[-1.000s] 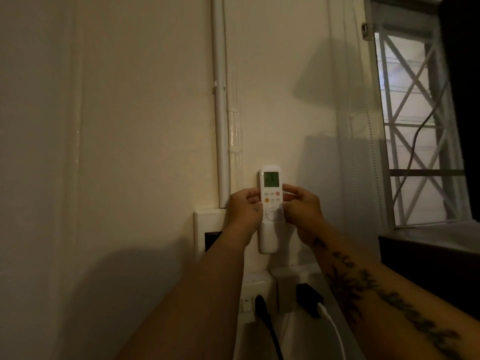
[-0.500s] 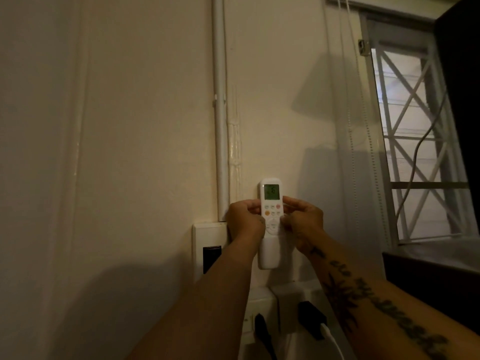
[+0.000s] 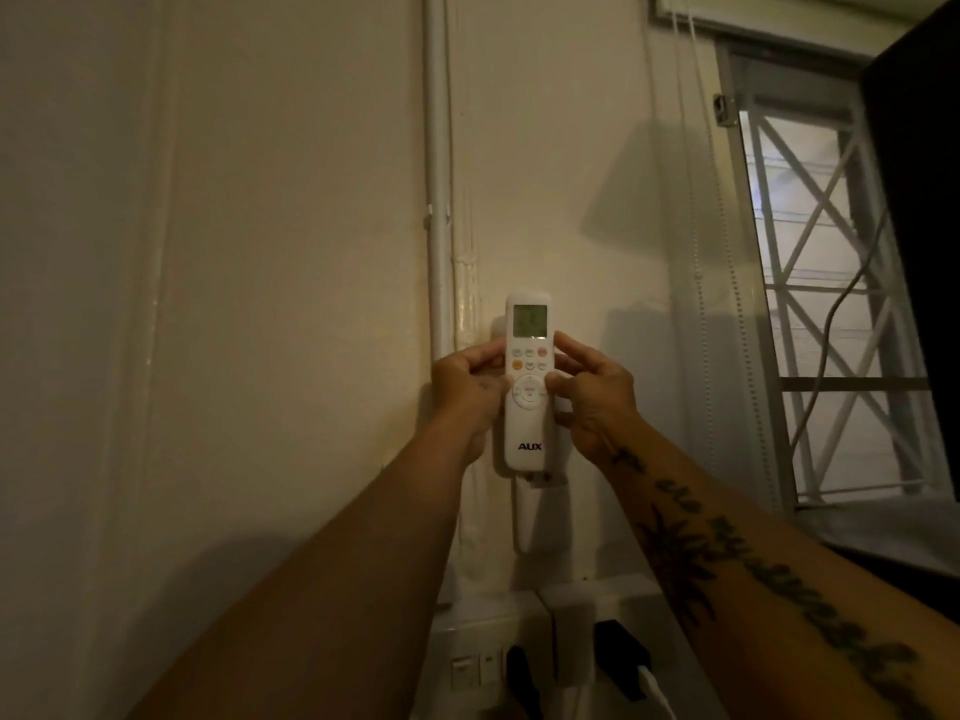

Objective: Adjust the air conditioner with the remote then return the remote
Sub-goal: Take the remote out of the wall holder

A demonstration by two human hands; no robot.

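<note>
The white AUX remote [image 3: 528,407] stands upright against the cream wall, its green screen lit and its buttons facing me. My left hand [image 3: 465,389] grips its left edge and my right hand [image 3: 595,400] grips its right edge, thumb near the round pad. Just beneath it the white wall holder [image 3: 527,517] is fixed to the wall. The remote's bottom end sits at the holder's top, with the AUX label fully showing. No air conditioner is in view.
A white conduit pipe [image 3: 436,200] runs down the wall left of the remote. Wall sockets with a black plug [image 3: 522,672] and a black charger [image 3: 621,662] sit below. At right are a barred window [image 3: 810,283], blind cords [image 3: 722,252] and a dark ledge [image 3: 883,537].
Both hands have drawn the remote upward out of the holder, so its lower half and label now show. The view has moved closer and tilted up a little.
</note>
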